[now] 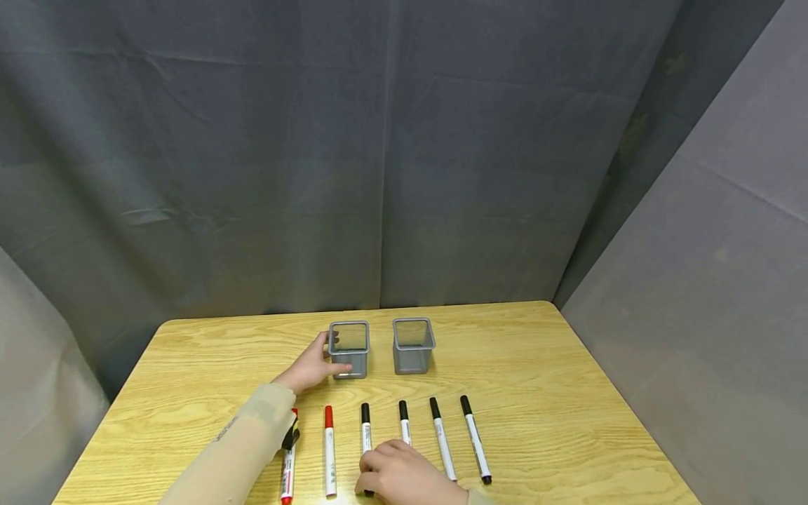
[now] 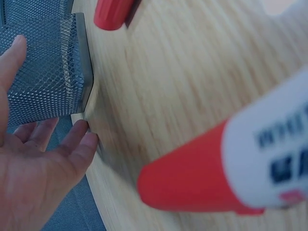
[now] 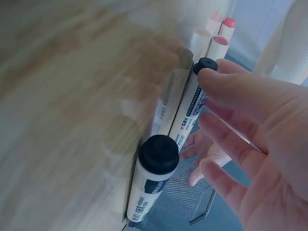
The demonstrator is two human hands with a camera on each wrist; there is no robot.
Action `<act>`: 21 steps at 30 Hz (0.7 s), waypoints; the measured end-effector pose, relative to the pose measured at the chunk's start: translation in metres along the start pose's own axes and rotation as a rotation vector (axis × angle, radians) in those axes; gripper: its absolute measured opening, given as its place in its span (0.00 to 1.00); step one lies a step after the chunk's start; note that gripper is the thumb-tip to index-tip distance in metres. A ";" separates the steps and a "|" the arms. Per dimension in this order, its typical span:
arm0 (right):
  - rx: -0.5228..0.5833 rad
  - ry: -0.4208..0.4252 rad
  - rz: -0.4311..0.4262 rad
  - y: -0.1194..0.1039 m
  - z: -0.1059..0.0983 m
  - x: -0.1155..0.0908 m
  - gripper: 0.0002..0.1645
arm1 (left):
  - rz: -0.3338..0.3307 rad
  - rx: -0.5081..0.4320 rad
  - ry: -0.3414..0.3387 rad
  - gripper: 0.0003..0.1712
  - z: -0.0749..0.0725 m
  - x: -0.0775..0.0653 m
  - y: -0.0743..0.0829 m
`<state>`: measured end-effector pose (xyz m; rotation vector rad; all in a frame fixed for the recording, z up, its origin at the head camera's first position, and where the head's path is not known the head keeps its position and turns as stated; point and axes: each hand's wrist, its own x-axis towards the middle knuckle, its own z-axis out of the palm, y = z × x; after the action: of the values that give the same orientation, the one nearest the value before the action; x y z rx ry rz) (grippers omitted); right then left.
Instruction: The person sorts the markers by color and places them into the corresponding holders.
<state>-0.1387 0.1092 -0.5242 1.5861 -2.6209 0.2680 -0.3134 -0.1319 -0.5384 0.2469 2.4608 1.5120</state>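
Note:
My left hand point(image 1: 309, 366) holds the left grey mesh pen cup point(image 1: 350, 358), thumb across its front and fingers behind its left side. The left wrist view has this mesh cup point(image 2: 43, 72) at upper left, with the left fingertips point(image 2: 86, 139) right by its base corner. Lower in the head view, my right hand point(image 1: 407, 475) is at the near end of a black-capped whiteboard marker point(image 1: 366, 435). Its thumb and index finger pinch the black end of that marker point(image 3: 192, 103) in the right wrist view, while the other fingers are spread loosely.
A second mesh cup point(image 1: 413, 351) stands right of the held one. Two red markers, one point(image 1: 330, 456) beside the other point(image 1: 287, 473), lie to the left. More black markers point(image 1: 476, 442) lie to the right on the wooden table point(image 1: 555, 393). Grey curtains point(image 1: 252, 175) surround it.

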 end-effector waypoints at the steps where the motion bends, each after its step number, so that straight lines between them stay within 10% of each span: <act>1: -0.006 0.000 -0.005 0.000 0.000 0.001 0.17 | -0.001 0.000 0.002 0.50 0.000 0.000 0.000; 21: 0.054 -0.048 0.012 0.003 0.002 0.006 0.19 | 0.017 0.018 -0.001 0.51 -0.001 0.002 -0.003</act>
<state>-0.1436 0.1051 -0.5259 1.6140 -2.6820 0.3082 -0.3153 -0.1340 -0.5408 0.2718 2.4790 1.4966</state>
